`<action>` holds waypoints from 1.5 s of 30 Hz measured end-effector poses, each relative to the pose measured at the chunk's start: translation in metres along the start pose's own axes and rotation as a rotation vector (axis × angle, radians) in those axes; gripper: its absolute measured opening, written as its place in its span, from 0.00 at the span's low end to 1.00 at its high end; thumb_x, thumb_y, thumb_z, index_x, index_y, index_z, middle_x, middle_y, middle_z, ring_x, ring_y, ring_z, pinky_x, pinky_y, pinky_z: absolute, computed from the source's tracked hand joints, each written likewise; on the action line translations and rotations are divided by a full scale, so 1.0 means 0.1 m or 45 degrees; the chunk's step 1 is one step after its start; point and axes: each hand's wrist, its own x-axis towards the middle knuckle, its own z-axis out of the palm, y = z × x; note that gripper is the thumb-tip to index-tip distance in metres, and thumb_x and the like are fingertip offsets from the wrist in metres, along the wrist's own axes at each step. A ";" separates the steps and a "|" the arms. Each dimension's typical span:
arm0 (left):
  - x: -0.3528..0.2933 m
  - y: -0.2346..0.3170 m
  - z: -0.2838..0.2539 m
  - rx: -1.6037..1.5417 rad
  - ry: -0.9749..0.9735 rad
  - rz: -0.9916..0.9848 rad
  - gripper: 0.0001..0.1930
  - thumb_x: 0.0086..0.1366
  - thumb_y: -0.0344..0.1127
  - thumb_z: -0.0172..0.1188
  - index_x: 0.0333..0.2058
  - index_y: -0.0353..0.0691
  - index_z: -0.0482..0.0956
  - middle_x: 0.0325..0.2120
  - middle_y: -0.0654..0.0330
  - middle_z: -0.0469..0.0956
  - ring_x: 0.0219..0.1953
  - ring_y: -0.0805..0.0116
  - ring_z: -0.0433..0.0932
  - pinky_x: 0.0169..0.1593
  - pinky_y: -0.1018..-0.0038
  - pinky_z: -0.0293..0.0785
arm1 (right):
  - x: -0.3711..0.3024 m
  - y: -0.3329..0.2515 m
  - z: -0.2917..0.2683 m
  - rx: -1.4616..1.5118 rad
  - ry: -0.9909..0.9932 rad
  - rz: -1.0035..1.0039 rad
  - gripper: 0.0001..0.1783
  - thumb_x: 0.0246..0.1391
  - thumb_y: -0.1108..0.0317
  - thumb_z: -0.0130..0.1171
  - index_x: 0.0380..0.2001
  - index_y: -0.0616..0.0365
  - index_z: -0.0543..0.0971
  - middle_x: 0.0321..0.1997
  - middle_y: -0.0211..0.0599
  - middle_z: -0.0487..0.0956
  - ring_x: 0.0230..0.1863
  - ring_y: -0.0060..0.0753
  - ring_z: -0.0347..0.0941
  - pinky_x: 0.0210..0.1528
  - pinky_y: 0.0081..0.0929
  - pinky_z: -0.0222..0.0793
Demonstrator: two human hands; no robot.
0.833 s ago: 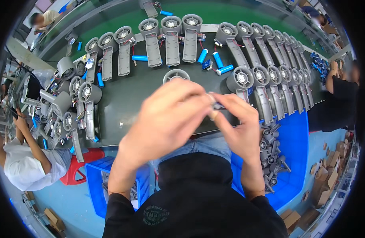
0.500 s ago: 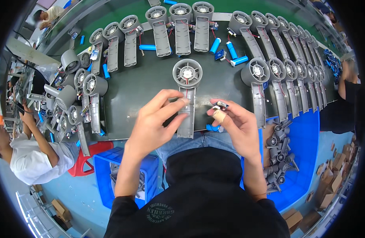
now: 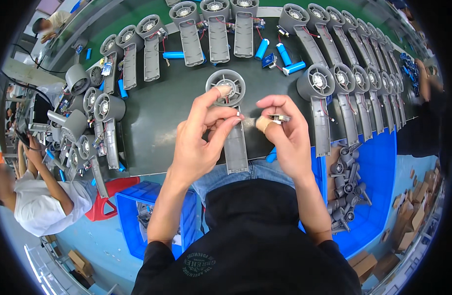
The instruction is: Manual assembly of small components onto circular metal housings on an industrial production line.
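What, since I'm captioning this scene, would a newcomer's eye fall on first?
Grey fans arc in rows across the table. In the middle, the left hand pinches a white piece over one fan's handle while the right hand holds a circuit board. A blue bin holds grey parts at lower right.

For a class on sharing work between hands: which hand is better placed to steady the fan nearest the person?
Probably the left hand: its fingers reach over the fan, whereas the right hand sits beside it, holding a small circuit board.
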 end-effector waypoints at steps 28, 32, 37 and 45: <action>0.09 -0.15 0.04 0.769 0.086 0.822 0.18 0.44 0.17 0.68 0.38 0.31 0.78 0.31 0.54 0.76 0.28 0.57 0.78 0.31 0.67 0.77 | 0.14 -0.09 -0.06 0.027 -0.104 0.467 0.06 0.63 0.69 0.55 0.39 0.59 0.77 0.21 0.16 0.65 0.18 0.07 0.51 0.19 0.15 0.44; 0.10 -0.10 0.05 0.770 0.089 0.793 0.17 0.45 0.17 0.67 0.37 0.32 0.79 0.31 0.54 0.77 0.28 0.58 0.78 0.31 0.67 0.76 | -0.01 -0.05 -0.17 0.190 -0.062 0.500 0.07 0.63 0.71 0.53 0.43 0.58 0.74 0.26 0.20 0.67 0.22 0.09 0.53 0.23 0.14 0.48; 0.05 -0.03 0.07 0.559 0.098 0.538 0.12 0.53 0.15 0.63 0.37 0.31 0.78 0.31 0.55 0.78 0.29 0.65 0.78 0.29 0.76 0.74 | -0.08 -0.10 -0.03 -0.098 -0.095 0.163 0.09 0.63 0.72 0.53 0.46 0.59 0.71 0.41 0.22 0.69 0.30 0.08 0.57 0.31 0.11 0.52; 0.04 -0.08 0.05 0.595 0.015 0.630 0.13 0.52 0.18 0.66 0.38 0.33 0.79 0.33 0.54 0.79 0.30 0.57 0.81 0.31 0.69 0.77 | 0.06 -0.06 0.04 -0.257 -0.102 0.118 0.05 0.62 0.72 0.53 0.38 0.60 0.77 0.27 0.17 0.69 0.25 0.03 0.57 0.24 0.11 0.49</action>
